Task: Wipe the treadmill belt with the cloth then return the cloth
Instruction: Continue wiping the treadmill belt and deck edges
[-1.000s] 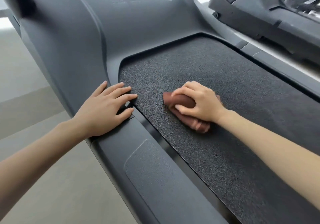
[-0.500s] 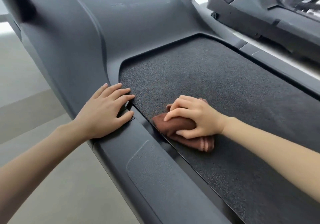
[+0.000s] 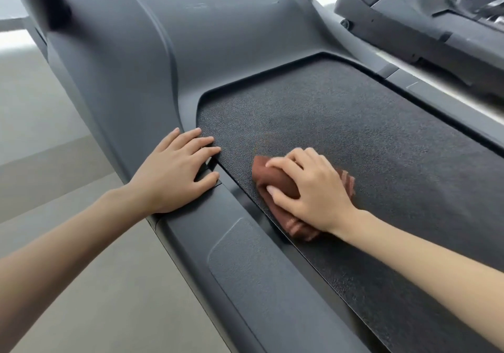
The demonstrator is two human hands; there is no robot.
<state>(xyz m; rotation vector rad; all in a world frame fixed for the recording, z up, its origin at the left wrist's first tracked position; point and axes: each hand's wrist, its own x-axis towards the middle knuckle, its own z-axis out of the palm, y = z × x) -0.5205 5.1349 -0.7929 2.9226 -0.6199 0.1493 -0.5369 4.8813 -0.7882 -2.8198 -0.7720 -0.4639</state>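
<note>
The black textured treadmill belt (image 3: 368, 140) runs from the centre to the lower right. A bunched brown cloth (image 3: 275, 182) lies on the belt near its left edge. My right hand (image 3: 311, 189) grips the cloth, fingers curled over it and thumb along its near side, pressing it onto the belt. My left hand (image 3: 174, 170) rests flat with straight fingers on the grey side rail (image 3: 245, 271), fingertips reaching the belt's front left corner.
The grey motor cover (image 3: 218, 39) rises ahead of the belt. A dark upright post (image 3: 51, 1) stands at the top left. A second machine (image 3: 422, 20) sits beyond the right rail (image 3: 436, 99). Pale floor (image 3: 81, 284) lies to the left.
My right hand slid the cloth toward me and left along the belt's edge, then a little to the right. My left hand stayed planted on the rail.
</note>
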